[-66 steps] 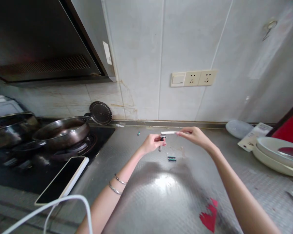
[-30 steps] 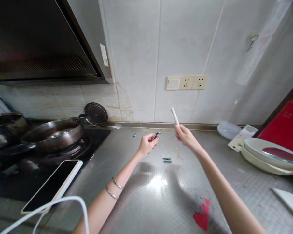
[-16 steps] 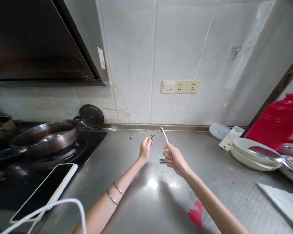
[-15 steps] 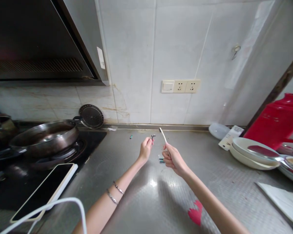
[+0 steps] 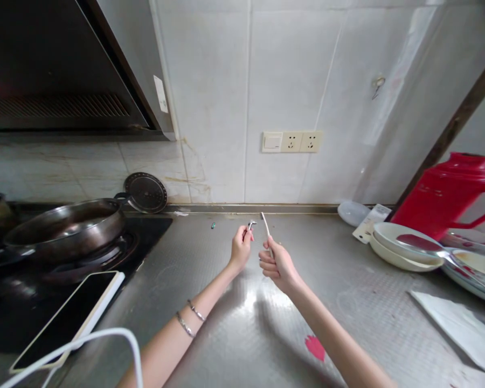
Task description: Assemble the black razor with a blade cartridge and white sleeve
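White stick [image 5: 265, 223] leans, in the head view, from the right hand [image 5: 278, 262] clamped around it above the metal surface [image 5: 343, 291], near the small dark piece [image 5: 250, 225] pinched by the left hand [image 5: 240, 250], whose narrow grip, if loosened, could drop it.

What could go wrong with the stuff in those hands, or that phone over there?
The left hand seems to have only a fingertip grip on the little piece, so it might slip and drop.
The white stick pokes up from the right hand, near the left, so they might bump.
The phone looks partly over the stove, so it could get hot if that were lit.
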Motion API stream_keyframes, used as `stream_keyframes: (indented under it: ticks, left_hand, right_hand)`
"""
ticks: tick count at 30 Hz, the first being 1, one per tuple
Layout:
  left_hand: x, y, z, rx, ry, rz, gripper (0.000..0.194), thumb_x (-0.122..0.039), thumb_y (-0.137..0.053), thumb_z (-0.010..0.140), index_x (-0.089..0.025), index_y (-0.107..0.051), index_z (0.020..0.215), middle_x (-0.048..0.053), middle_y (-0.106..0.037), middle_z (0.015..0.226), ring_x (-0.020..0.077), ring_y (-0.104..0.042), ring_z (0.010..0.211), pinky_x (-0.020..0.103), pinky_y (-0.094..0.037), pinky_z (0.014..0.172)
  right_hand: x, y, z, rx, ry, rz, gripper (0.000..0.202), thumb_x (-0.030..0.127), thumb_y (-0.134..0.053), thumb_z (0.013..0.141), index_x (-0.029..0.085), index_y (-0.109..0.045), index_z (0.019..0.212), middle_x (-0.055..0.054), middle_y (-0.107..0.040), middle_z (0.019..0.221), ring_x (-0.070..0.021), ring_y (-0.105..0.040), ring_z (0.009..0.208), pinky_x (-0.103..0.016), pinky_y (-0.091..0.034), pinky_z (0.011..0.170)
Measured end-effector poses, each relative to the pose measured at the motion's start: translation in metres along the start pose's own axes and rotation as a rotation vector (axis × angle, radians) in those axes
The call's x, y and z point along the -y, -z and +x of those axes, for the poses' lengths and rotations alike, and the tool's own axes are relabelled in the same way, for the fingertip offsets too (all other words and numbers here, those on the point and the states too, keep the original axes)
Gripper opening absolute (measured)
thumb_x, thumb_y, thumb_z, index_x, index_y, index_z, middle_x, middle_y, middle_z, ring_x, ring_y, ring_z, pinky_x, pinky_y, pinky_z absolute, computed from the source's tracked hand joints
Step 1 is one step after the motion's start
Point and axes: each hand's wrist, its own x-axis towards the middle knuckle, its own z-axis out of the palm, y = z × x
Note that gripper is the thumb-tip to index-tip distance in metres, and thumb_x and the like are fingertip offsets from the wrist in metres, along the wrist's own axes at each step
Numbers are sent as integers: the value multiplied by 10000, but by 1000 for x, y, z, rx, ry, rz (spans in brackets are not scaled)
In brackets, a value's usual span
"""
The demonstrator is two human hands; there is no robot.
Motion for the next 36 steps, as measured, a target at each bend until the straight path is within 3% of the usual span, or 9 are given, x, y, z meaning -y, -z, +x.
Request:
stream_keyframes:
  ticks: [16,20,36]
  left_hand:
    - [-7,0,0,-41,-22,6,167,-334,-396,858,-184,-445,804,-37,-414,636,90,-394,573,192,-330,570]
    - [-8,1,0,-27,-42,11,147,-314,-398,856,-184,-461,830,-36,-424,644,92,-409,589,197,-337,588]
    - [-11,1,-1,-19,-35,-13,173,-336,-402,851,-181,-460,800,-41,-399,621,86,-378,553,192,-323,549]
  right_hand:
    - [-17,-17,-5,-8,-99,141,386,547,-550,725,227,-335,703,138,-215,375,-14,-75,302,-132,-7,308]
    - [-9,-20,-4,-14,-33,167,360,521,-547,741,225,-346,706,135,-219,378,-13,-72,305,-137,-4,314]
    - [-9,-24,-15,-8,-115,154,391,550,-553,723,223,-340,693,136,-213,376,-15,-75,300,-135,-11,303]
